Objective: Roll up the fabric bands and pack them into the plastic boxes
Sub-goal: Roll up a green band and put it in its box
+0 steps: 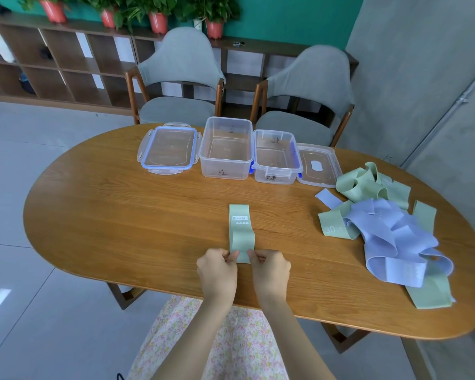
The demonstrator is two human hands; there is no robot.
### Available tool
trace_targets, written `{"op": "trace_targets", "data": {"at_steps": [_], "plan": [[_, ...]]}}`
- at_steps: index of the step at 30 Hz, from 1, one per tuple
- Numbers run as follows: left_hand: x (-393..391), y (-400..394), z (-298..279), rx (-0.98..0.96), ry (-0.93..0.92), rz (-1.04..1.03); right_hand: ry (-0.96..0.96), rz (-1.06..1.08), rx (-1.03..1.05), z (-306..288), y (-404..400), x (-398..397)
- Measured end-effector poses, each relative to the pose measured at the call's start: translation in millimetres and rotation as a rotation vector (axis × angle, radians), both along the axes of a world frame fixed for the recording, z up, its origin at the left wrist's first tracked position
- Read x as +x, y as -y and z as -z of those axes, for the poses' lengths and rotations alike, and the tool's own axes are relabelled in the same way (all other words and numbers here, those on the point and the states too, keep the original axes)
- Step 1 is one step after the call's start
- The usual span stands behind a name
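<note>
- Both hands, left (217, 271) and right (269, 270), pinch the green band's (241, 233) near end.
- Rolling starts now; next I must curl it tight toward the boxes (226, 149).

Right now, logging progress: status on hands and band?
Left hand, right hand pinching flat green fabric band near end. Two clear plastic boxes empty. Nothing blocking.

boxes (226, 149) behind band (241, 231) — pile (390, 231) right
</note>
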State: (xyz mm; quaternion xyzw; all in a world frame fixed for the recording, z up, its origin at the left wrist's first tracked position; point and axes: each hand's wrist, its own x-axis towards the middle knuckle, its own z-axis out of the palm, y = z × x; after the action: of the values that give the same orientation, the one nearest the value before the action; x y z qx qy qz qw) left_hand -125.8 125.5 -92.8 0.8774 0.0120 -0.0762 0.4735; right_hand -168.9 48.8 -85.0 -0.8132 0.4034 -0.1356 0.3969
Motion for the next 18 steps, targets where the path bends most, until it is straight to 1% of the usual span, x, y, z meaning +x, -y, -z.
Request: {"op": "trace_targets", "data": {"at_steps": [2,5,8,11,14,18], "plan": [[2,0,-3,0.012,-0.007,-0.004,-0.033,-0.024,-0.018,3,0,1],[2,1,-2,0.038,0.011,0.019,-0.021,-0.056,-0.044,8,0,0],[-6,5,0,0.081,0.091,0.051,-0.011,-0.044,-0.027,8,-2,-3],[-15,9,2,0.09,0.167,0.026,0.02,-0.012,-0.002,7,-1,-4],[-13,6,2,0.092,0.132,0.031,0.044,0.011,0.031,5,-1,-5],[-14,-1,1,0.089,0.07,0.046,0.022,0.045,0.053,5,-5,-13]]}}
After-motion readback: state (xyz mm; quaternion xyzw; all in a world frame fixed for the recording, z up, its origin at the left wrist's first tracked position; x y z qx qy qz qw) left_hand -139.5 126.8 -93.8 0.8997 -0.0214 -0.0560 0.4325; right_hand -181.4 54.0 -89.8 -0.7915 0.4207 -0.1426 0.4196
